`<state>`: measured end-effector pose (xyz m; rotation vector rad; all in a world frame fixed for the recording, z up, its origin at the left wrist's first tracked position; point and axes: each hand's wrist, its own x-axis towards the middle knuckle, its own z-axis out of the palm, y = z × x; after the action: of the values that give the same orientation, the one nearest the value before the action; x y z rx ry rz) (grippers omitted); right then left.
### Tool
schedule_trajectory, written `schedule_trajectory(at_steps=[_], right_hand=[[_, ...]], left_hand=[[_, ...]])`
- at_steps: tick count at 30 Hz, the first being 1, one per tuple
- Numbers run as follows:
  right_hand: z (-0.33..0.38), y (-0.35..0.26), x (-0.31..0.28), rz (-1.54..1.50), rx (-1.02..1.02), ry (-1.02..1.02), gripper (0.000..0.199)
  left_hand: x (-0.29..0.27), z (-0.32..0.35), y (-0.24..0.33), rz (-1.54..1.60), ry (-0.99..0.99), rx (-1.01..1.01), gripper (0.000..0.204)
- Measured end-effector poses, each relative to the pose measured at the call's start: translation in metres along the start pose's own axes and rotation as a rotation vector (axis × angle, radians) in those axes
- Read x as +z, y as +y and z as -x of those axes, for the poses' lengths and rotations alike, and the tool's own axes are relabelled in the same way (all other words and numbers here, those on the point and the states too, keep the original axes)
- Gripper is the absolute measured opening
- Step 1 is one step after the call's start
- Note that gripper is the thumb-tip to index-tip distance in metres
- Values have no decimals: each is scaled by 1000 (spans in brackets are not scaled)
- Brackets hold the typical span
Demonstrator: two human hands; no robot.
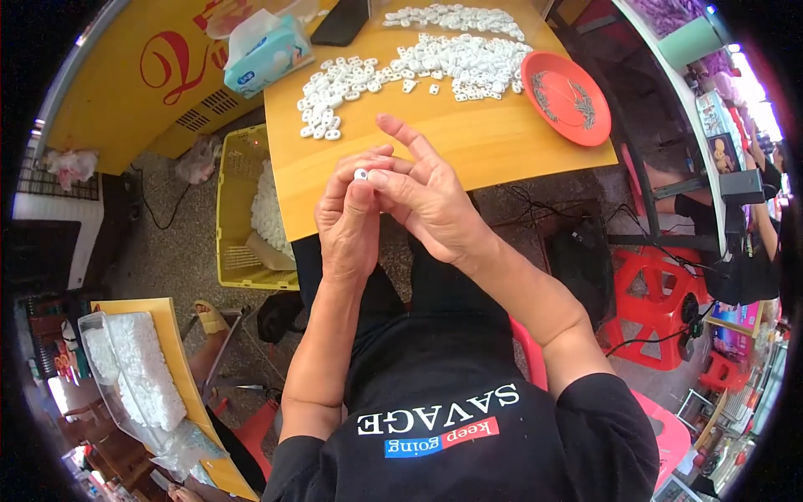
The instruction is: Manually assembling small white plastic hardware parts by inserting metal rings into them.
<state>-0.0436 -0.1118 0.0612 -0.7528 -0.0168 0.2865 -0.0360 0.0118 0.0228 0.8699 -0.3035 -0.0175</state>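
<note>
Both hands are held up in front of the near edge of the table (pixel 502 155), above the lap, and meet at 1 small white piece (pixel 360 174). The left hand (pixel 350 227) pinches the piece between its thumb and curled fingers, with a dark spot on it facing up. The right hand (pixel 437 205) lays its thumb tip against the piece from the right; its index finger is stretched up and away from the rest, and its other fingers are partly hidden, so I cannot tell whether they grip anything. On the table, beyond the hands, similar white pieces lie in a loose heap (pixel 328 94) at left, a denser heap (pixel 468 63) in the middle and a band (pixel 456 17) behind it. A red plate (pixel 562 94) at right holds thin grey metal bits (pixel 586 107). A tissue pack (pixel 269 57) and a phone (pixel 340 23) lie at the far left. Below the table's left side, a yellow crate (pixel 238 279) holds more white items (pixel 269 209).
</note>
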Motion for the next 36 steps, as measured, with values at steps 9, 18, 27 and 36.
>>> schedule_trajectory(at_steps=[9,18,27,36], right_hand=[[-14,2,-10,234,55,-75,60],[-55,-71,-93,1364,-436,251,18],[-105,-90,-117,2192,-645,-39,10],[-104,-77,-113,1905,-650,-24,15]], left_hand=[[-20,-5,13,-194,125,-45,19],[-138,-7,71,-1102,540,53,51],[-68,-4,48,-800,416,152,37],[-10,-19,12,-600,156,-129,21]])
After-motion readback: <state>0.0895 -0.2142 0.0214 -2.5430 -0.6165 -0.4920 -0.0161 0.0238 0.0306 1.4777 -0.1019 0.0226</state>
